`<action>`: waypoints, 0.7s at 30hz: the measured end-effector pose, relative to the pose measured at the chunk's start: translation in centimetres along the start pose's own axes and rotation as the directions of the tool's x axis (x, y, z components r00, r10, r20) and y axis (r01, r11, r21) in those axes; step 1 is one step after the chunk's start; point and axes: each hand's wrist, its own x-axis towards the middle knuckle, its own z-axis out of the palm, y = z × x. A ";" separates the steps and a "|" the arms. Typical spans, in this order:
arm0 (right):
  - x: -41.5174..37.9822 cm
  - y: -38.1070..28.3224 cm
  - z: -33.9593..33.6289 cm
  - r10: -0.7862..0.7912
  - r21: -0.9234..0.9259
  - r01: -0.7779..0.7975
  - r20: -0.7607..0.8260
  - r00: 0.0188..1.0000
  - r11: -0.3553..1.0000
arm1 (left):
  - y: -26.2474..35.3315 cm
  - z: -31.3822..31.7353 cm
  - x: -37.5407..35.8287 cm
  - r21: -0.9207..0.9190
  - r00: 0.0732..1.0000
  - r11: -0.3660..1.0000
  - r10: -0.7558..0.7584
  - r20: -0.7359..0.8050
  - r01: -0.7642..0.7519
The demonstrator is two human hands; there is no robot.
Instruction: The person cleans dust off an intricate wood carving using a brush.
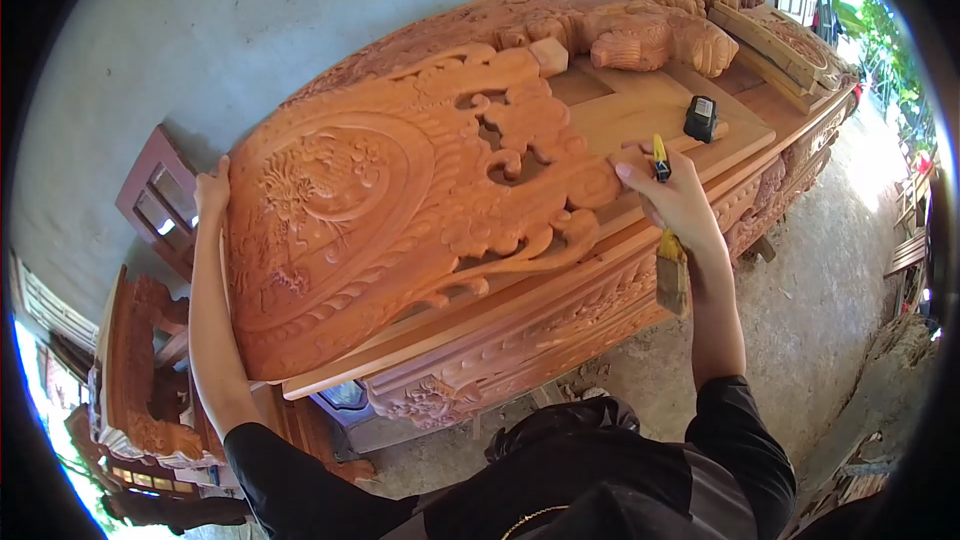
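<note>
A large carved reddish-wood panel, with an oval dragon-like relief and a pierced scroll edge, lies tilted on a long carved wooden bench. My left hand grips the panel's left edge, fingers partly hidden behind it. At the opposite end my right hand is closed around a brush with a yellow-and-black handle, its flat bristles pointing down toward me. The fingertips of that hand are at the panel's pierced edge. A small black box-shaped object with a pale label sits on the bench just beyond my right hand.
Behind the panel rises the bench's carved back. Wooden strips lie at its far right end. A carved chair and a purplish wooden frame stand at left by the wall. Wood scraps are piled along the right.
</note>
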 end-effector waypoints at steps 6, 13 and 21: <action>-0.6 0.5 0.6 0.036 -0.037 -0.036 -0.007 0.999 0.999 | -0.5 4.3 0.2 0.172 0.975 0.969 0.147 0.168 -0.176; -0.5 0.3 1.0 0.035 -0.050 -0.037 -0.047 0.998 0.998 | -0.6 8.0 0.3 0.138 0.959 0.971 0.158 0.234 -0.194; -0.6 0.3 0.5 -0.113 -0.193 0.119 0.043 0.993 0.974 | -1.8 10.4 1.2 0.169 0.906 0.960 0.141 0.399 -0.224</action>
